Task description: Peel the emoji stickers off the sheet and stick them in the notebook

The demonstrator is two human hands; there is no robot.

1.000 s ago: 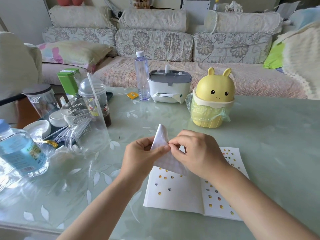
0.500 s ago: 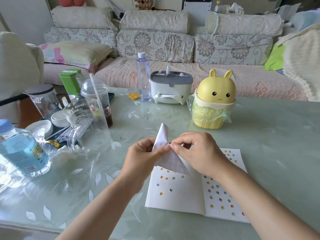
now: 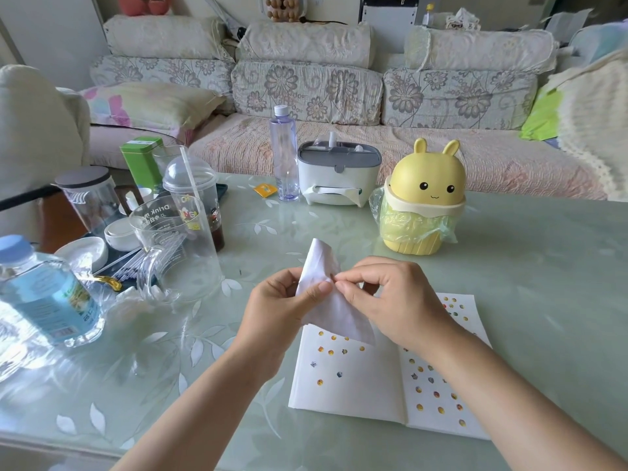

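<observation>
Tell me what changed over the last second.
Little. The right hand has arched its fingers higher while it pinches at the edge of the sheet, next to the thumb of the left hand; nothing has visibly peeled off yet. The left hand keeps gripping the sheet, held up above the notebook, which stays open on the table.

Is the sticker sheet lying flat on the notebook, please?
No, the left hand and right hand hold the sheet raised over the open notebook.
</observation>
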